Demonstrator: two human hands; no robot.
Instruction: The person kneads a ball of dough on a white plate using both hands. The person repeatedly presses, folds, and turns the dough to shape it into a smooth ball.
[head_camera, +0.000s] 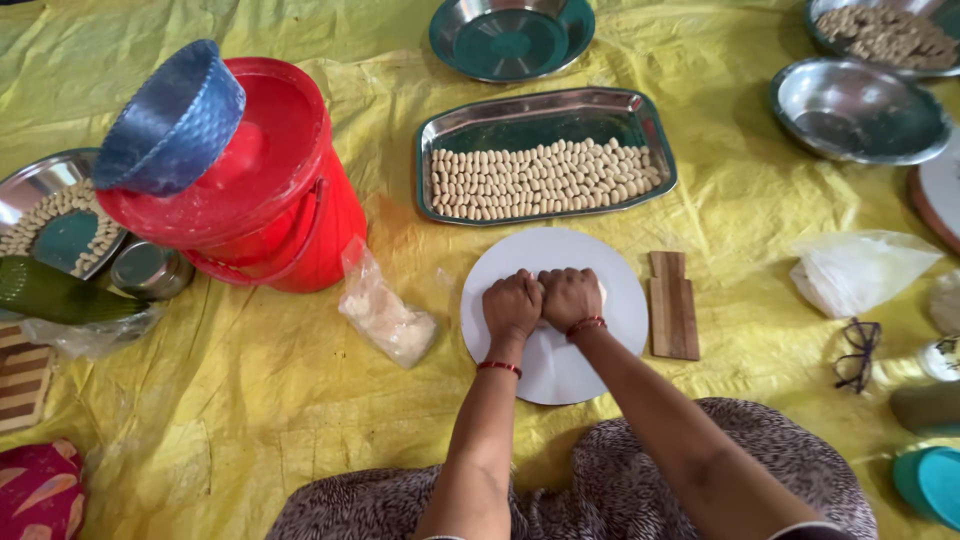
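- White round board (560, 350) lies on the yellow sheet (250, 380); left hand (512, 305) and right hand (570, 295), fisted together, press pale dough (601, 291), mostly hidden, orientation unclear.
- Steel tray (545, 112) of dough pieces lies beyond; wooden block (673, 305) just right.

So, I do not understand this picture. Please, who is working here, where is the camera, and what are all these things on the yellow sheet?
There is no machine: a person works with bare hands. The camera sits on their head and looks down. The left hand and right hand press side by side, fists closed, on a round white board; a little pale dough shows beside the right fist. Beyond lies a steel tray with rows of small pale pieces. A red bucket, a wooden block and glasses lie around.
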